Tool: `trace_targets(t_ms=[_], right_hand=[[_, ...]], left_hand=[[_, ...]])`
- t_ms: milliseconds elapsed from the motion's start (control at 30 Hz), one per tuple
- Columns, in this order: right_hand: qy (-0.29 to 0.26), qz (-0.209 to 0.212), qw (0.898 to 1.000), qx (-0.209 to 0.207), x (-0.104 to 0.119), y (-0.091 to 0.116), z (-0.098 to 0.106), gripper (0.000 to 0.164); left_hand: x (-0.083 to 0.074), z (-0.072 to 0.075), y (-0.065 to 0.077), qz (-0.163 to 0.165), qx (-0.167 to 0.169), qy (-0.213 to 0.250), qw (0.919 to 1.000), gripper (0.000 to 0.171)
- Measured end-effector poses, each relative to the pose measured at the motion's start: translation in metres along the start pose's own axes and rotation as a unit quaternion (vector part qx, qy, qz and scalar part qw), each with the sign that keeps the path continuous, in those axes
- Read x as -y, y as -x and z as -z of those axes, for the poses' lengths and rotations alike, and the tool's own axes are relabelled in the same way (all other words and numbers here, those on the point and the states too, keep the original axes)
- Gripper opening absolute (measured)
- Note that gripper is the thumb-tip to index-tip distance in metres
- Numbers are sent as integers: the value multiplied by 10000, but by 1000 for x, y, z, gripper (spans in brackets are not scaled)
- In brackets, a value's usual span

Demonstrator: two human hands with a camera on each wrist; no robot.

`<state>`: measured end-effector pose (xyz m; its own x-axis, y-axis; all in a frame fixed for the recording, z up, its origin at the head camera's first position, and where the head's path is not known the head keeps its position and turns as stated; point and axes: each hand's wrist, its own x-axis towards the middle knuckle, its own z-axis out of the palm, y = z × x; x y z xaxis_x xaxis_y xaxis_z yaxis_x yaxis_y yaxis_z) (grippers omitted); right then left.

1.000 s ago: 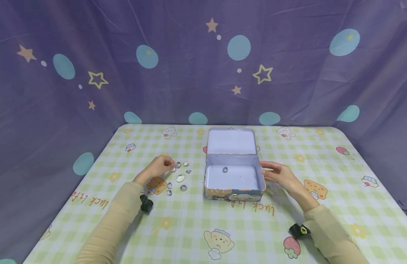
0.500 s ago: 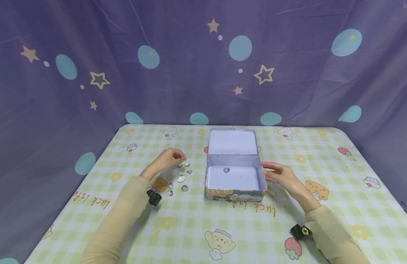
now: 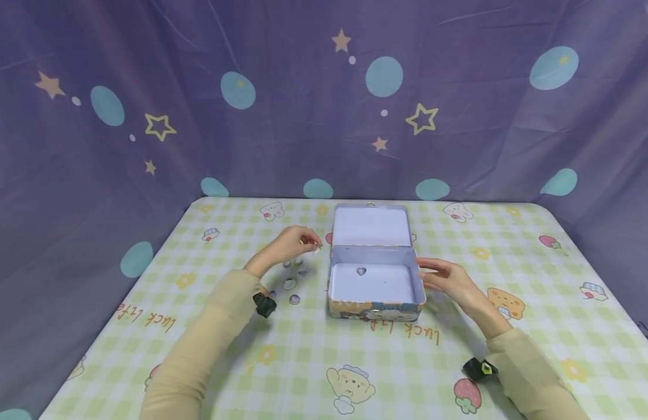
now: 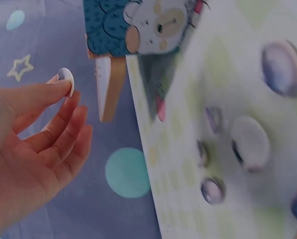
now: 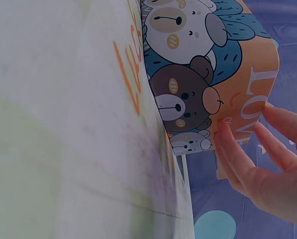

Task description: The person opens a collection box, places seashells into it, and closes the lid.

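My left hand (image 3: 292, 245) is raised to the left of the tin box. Its thumb and a finger pinch a small round rhinestone (image 4: 66, 81), pale and shiny, while the other fingers bend loosely below. The tin box (image 3: 376, 310), printed with cartoon bears, has its lid (image 3: 372, 224) swung back. Inside lies one heart-shaped rhinestone (image 3: 361, 271). My right hand (image 3: 455, 286) touches the box's right wall with extended fingers (image 5: 233, 149), steadying contact at the side. Several loose rhinestones, among them a larger oval one (image 3: 289, 283), lie on the cloth beneath and near the left forearm.
A green-and-white checked tablecloth (image 3: 407, 379) with cartoon prints covers the table. Purple curtain (image 3: 282, 140) with stars and dots hangs behind and at the sides. A black wrist mount (image 3: 264, 304) sits under the left cuff, another (image 3: 479, 368) by the right.
My left hand has lifted from the left side of the scattered rhinestones and moved right toward the box, carrying one rhinestone. The right hand stays at the box wall.
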<state>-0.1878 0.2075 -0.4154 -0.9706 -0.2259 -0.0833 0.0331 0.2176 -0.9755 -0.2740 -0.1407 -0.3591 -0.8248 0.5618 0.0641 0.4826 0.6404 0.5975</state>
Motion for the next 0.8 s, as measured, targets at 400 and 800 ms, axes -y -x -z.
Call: trace_targets(t_ms=[400,800], right_hand=[[-35,-4,10000,-12,0,-1,0,54],[-11,-22,10000,-28,-2,-2,0,55]], left_hand=[[-23,-10,-18,-397,178,-93,9990,10],[-36,-17,-27,-312,513,-94,9982,11]])
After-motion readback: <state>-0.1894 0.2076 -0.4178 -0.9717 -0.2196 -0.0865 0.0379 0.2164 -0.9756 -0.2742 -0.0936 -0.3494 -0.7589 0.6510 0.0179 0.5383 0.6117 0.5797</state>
